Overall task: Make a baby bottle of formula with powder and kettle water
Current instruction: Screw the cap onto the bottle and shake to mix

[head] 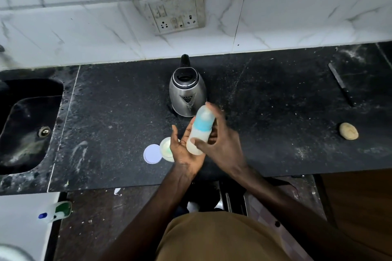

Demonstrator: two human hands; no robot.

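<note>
Before the kettle, right hand grips the blurred bottle; flat left hand half hides the tub.

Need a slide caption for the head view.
Right hand grips a baby bottle against the open left palm, in front of the kettle.

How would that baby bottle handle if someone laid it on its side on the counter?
The baby bottle is a smooth cylinder, so it would probably roll on the flat counter. It looks like thin plastic, likely light, though the milky liquid inside adds some weight.
</note>
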